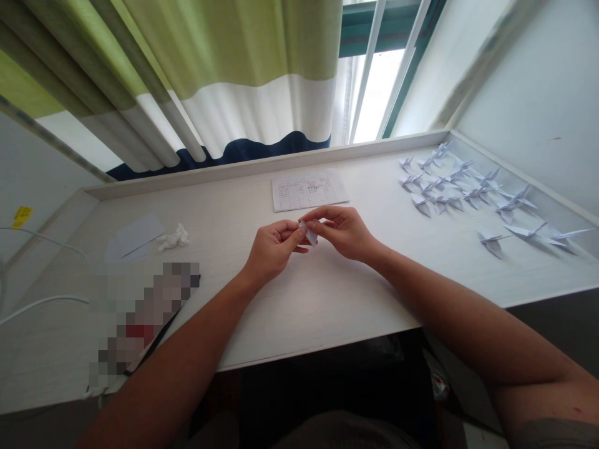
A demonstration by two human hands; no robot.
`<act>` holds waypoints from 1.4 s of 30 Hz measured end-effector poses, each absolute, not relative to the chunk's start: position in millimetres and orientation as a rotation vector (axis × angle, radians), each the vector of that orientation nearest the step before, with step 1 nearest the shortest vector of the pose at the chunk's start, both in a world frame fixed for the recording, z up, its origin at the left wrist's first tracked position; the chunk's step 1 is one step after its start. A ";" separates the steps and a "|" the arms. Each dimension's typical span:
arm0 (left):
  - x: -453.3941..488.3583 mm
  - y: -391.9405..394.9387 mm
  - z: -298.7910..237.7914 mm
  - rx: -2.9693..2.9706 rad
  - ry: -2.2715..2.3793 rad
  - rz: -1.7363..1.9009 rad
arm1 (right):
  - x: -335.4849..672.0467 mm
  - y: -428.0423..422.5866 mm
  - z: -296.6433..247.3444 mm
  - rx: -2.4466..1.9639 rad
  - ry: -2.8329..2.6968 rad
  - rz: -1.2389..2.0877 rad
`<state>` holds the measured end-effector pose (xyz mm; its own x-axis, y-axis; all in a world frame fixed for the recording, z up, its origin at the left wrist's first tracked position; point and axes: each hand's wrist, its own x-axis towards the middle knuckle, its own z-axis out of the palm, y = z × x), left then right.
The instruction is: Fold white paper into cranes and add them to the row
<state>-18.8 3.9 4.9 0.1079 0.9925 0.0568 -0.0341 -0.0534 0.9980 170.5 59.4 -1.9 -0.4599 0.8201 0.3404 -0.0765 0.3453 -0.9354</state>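
Observation:
A small folded piece of white paper [310,236] is pinched between both my hands, above the middle of the white desk. My left hand [277,246] grips its left side with thumb and fingers. On the other side, the thumb and fingertips of my right hand [340,231] close on its upper edge. Fingers cover much of the paper, so its full shape is hidden. Just behind my hands lies a sheet with a printed table [306,192]. Several folded white paper cranes [440,184] stand in a group at the right of the desk.
White paper sheets [135,237] and a crumpled white tissue [174,238] lie at the left. A pixelated object with a dark edge [150,318] rests near my left forearm. White cables [47,299] run in from the left. A raised rim [262,163] borders the back, below the curtain [224,75].

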 end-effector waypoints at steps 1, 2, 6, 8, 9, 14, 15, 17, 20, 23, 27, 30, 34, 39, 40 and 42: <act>-18.7 4.1 4.8 1.275 1.079 1.186 | 170.5 59.6 -2.0 -0.666 -1.708 1.257; -18.5 4.2 4.6 1.274 1.078 1.189 | 170.5 59.9 -2.1 -0.661 -1.706 1.264; -16.8 4.8 2.6 1.250 1.056 1.200 | 170.0 60.5 -2.4 -0.645 -1.685 1.293; -15.8 5.0 2.1 1.234 1.045 1.211 | 170.2 60.2 -2.1 -0.638 -1.684 1.311; -15.5 5.2 2.2 1.228 1.046 1.219 | 170.6 59.9 -1.9 -0.631 -1.688 1.316; -17.0 6.5 4.3 1.243 1.079 1.255 | 173.4 59.6 -1.3 -0.652 -1.752 1.195; -17.6 6.9 4.7 1.246 1.086 1.254 | 173.8 60.1 -1.5 -0.671 -1.765 1.164; -18.5 7.5 4.9 1.242 1.078 1.236 | 174.1 61.4 -2.3 -0.701 -1.780 1.134; -18.8 7.2 5.2 1.242 1.007 1.194 | 174.0 63.5 -3.4 -0.728 -1.764 1.127; -18.4 6.1 5.8 1.241 0.957 1.183 | 173.8 64.6 -3.6 -0.754 -1.738 1.127; -18.1 6.0 5.5 1.191 0.931 1.200 | 172.9 63.6 -2.9 -0.765 -1.725 1.144; -18.0 6.9 3.9 1.133 0.904 1.213 | 171.7 62.5 -2.7 -0.781 -1.720 1.137; -18.5 7.8 1.8 1.061 0.891 1.214 | 170.8 62.0 -3.3 -0.784 -1.722 1.132; -19.7 8.9 1.5 1.045 0.900 1.189 | 171.2 62.3 -2.7 -0.785 -1.723 1.124; -19.9 9.0 1.7 1.050 0.903 1.186 | 171.4 62.2 -2.3 -0.783 -1.723 1.126; -20.0 9.2 2.0 1.055 0.909 1.186 | 171.6 62.0 -1.6 -0.778 -1.723 1.127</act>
<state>-20.0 9.2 2.0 0.1627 0.9866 -0.0108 -0.2667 0.0545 0.9622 171.6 62.0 -1.6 -0.3909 0.8536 0.3444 0.0262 0.3843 -0.9228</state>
